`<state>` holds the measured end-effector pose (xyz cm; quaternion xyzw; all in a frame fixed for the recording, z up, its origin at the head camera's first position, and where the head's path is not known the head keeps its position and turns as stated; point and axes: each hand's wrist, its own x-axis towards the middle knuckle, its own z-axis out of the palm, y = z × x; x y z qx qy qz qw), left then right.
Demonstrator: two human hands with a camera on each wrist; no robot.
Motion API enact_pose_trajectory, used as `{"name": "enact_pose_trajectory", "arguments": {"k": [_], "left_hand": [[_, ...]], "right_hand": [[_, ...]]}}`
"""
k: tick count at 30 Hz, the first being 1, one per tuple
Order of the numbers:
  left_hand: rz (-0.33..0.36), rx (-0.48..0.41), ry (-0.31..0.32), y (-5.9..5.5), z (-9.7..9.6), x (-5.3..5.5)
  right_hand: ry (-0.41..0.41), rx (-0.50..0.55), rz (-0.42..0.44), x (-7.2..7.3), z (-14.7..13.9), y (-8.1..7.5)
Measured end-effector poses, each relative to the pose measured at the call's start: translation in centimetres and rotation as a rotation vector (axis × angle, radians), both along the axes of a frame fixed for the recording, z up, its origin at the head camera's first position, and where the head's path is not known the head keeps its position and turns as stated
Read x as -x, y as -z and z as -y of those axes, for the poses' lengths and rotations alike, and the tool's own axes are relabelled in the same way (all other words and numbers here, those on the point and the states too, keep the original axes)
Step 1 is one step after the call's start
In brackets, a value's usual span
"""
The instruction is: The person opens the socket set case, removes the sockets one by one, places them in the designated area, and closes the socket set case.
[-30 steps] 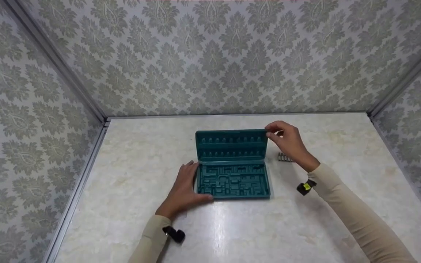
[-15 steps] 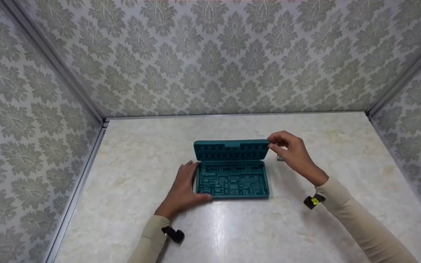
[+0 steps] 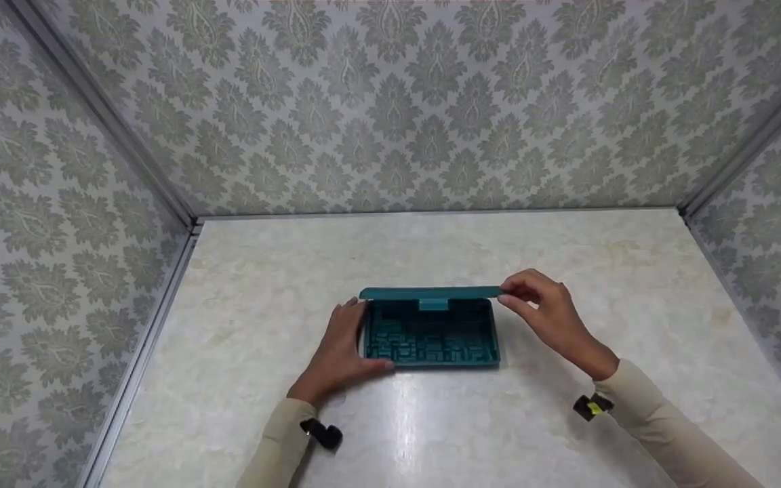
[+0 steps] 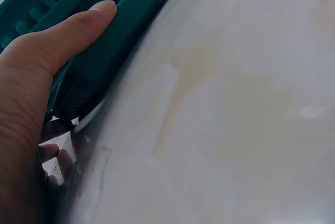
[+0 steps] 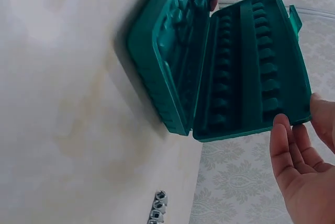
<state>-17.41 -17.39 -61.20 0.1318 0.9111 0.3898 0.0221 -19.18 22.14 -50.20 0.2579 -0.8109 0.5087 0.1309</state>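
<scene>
A teal plastic tool case (image 3: 441, 364) with moulded recesses lies on the table, its lid (image 3: 390, 293) tilted up at the back. Around the left end of the base is my left hand (image 3: 342, 352), the thumb (image 4: 78, 30) along the front wall and the fingers at the far corner. My right hand (image 3: 546, 315) pinches the lid's right corner between thumb and fingers. The right wrist view shows rows of small pegs inside the lid and a latch (image 5: 295, 20) on its free edge. The recesses visible in the base hold nothing.
A row of metal sockets (image 5: 158, 208) lies on the marbled table (image 3: 262, 271) to the right of the case. Patterned wall panels (image 3: 431, 108) stand behind and at both sides, with metal framing (image 3: 139, 352) along the left table edge.
The lid has swung from upright down towards the base, my right hand moving towards me with it. My left hand stays put. The sockets have gone out of sight in the head view.
</scene>
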Motion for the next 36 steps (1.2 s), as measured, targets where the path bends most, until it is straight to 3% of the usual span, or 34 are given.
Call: {"name": "enact_pose_trajectory", "arguments": {"k": [8,17,22,27,36], "left_hand": [[0.036,-0.002,-0.018,-0.1,-0.3,-0.2],[0.062,-0.035,-0.031,-0.4,-0.8,-0.1],[0.101,-0.049,-0.016,-1.1,-0.3,0.0],[0.119,-0.166,0.026,-2.2,0.1,0.0],[0.281,-0.424,-0.035,-4.1,-0.6,-1.0]], "right_hand": [[0.008,-0.034,0.094,-1.2,-1.2,1.9],[0.092,-0.112,0.244,-2.4,-1.6,2.5],[0.081,-0.101,0.298,-2.7,-1.3,2.9],[0.051,-0.091,0.311,-2.9,-1.1,3.3],[0.040,-0.091,0.319,-3.2,-1.2,3.8]]}}
